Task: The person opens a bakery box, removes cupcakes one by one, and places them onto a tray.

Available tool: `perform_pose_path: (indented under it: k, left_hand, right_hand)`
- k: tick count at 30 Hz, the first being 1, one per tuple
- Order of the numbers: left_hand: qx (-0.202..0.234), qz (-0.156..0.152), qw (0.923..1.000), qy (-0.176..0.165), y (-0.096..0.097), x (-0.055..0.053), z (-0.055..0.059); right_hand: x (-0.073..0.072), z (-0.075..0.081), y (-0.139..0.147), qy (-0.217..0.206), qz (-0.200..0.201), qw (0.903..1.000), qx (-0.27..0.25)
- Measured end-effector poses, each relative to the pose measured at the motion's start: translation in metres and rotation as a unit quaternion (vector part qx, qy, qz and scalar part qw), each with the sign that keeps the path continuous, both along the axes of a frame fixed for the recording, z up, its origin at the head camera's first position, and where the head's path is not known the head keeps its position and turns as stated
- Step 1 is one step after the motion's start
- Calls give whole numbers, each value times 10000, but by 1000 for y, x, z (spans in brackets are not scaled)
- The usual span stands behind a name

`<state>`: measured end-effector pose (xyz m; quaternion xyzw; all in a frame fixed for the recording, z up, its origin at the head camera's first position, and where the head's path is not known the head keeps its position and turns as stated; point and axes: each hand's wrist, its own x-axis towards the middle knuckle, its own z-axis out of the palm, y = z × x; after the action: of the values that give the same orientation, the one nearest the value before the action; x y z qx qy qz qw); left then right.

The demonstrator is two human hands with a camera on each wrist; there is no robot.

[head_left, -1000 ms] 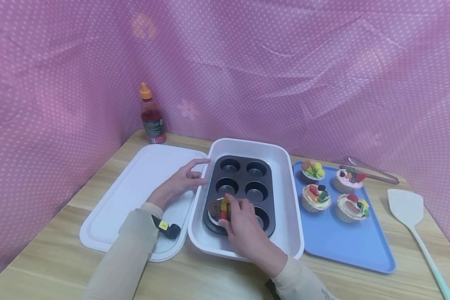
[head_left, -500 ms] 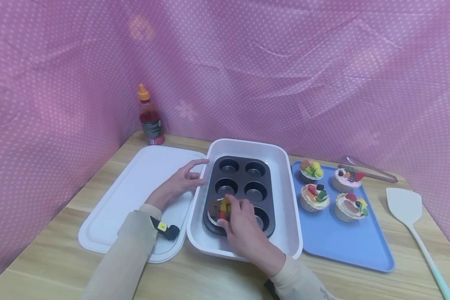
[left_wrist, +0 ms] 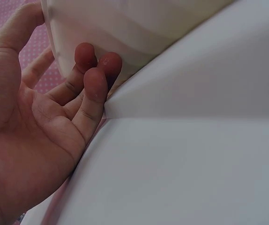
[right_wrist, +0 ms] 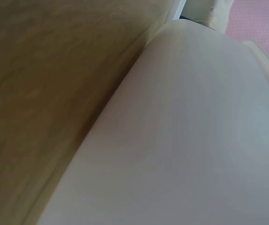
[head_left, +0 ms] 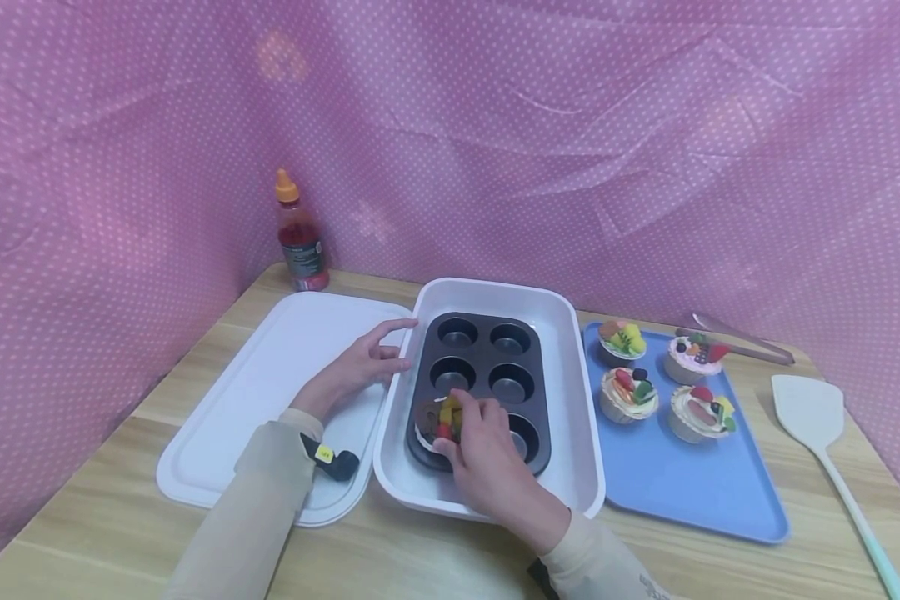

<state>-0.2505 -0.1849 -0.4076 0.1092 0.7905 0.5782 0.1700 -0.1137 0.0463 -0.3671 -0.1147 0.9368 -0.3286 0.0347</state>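
Observation:
In the head view, my right hand (head_left: 487, 458) holds a chocolate-topped cupcake (head_left: 431, 419) with yellow and red fruit pieces. The cupcake sits at the near left cup of a dark muffin pan (head_left: 481, 360). My fingers cover its right side and part of the near right cup. The pan lies inside a white tub (head_left: 573, 467). My left hand (head_left: 356, 367) rests against the tub's left side, thumb and index finger at the rim. In the left wrist view, several fingertips (left_wrist: 95, 84) touch the tub's outer wall. The right wrist view shows that wall, not the hand.
On the right, a blue tray (head_left: 690, 492) bears several cupcakes (head_left: 628, 396). Tongs (head_left: 750, 342) lie behind it, and a white spatula (head_left: 810, 412) lies to its right. A white lid-like board (head_left: 262, 400) lies under my left arm. A sauce bottle (head_left: 302, 242) stands back left.
The head view has shifted very slightly. Both hands, the cupcake, the pan and the tub keep their places.

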Motion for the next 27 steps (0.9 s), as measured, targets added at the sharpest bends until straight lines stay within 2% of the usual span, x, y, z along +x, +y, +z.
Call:
perform_pose_path:
  k: [17,27]
  left_hand:
    - [-42,26,10000,-23,0,-3,-3]
    - [-189,103,9998,-51,-2,-3,-4]
  right_hand:
    - [2,1,-2,84,-49,9999,46]
    - [3,0,0,471,210,9986,139]
